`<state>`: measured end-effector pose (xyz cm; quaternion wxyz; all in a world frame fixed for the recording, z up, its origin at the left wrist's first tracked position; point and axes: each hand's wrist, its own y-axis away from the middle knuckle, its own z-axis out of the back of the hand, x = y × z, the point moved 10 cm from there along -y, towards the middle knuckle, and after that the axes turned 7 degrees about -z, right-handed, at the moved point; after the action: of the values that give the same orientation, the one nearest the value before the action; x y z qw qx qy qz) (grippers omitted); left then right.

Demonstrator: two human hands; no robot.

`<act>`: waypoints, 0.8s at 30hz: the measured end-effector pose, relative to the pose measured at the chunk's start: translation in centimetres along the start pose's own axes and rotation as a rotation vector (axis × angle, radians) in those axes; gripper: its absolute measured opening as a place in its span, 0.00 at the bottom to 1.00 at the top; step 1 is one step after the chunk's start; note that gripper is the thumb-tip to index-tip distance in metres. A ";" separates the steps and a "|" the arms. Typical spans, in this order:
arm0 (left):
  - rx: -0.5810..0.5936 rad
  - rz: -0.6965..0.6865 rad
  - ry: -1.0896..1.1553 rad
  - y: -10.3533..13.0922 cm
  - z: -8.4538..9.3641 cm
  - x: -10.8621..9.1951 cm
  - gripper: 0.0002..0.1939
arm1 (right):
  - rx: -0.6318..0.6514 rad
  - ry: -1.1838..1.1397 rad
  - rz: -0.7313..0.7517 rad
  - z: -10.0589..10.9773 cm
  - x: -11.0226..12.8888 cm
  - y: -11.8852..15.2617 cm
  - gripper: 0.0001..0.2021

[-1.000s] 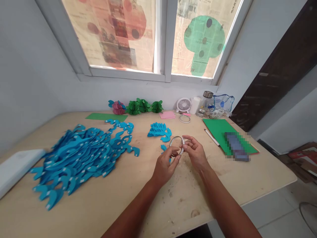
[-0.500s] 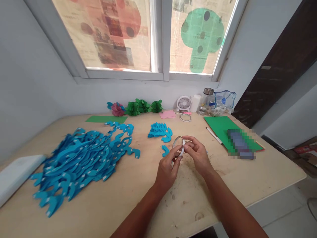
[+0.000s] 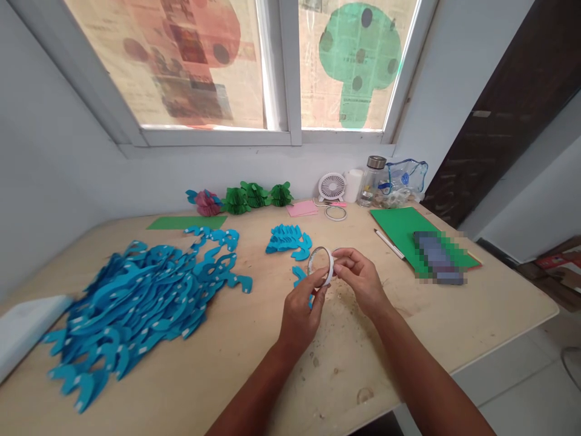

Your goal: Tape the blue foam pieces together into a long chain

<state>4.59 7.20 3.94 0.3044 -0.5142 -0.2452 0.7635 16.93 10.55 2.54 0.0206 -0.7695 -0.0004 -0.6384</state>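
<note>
A roll of white tape (image 3: 330,270) is pinched at its lower edge by my left hand (image 3: 302,309). My right hand (image 3: 361,281) has its thumb and fingers pressed together at the right side of the roll; whether it grips the tape there is too small to tell. Just behind my left hand lies a small blue paper piece (image 3: 298,275). Farther back is a small group of blue cutouts (image 3: 285,238). A large heap of blue paper cutouts with white squares (image 3: 149,303) spreads over the left of the table.
The wooden table (image 3: 218,375) holds green paper flowers (image 3: 256,195), pink paper (image 3: 302,208), another tape ring (image 3: 336,212), a small fan (image 3: 331,187) and a glass bottle (image 3: 372,181) along the back. A pen (image 3: 389,244) and blurred phone on green sheets (image 3: 394,221) lie right.
The tape roll has turned so its opening shows wider, and it sits slightly farther left in view. Both hands stay at it. The whole view has shifted a little.
</note>
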 end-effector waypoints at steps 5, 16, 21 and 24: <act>0.013 -0.028 -0.089 0.1 0.0 0.0 0.15 | -0.040 0.011 0.017 0.4 0.1 -0.1 0.11; 0.011 -0.119 -0.203 -0.2 0.4 -0.9 0.12 | -0.070 0.138 0.105 0.7 0.6 -0.1 0.09; -0.021 -0.094 -0.219 -0.3 0.8 -0.9 0.11 | -0.060 0.277 0.182 0.7 0.5 -0.2 0.08; -0.039 -0.064 -0.226 -0.3 1.0 -0.6 0.11 | -0.103 0.410 0.241 0.8 1.1 0.1 0.08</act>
<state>3.85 6.88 4.86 0.2888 -0.4225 -0.3091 0.8016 17.89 10.46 3.48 0.0568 -0.6184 0.1281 -0.7733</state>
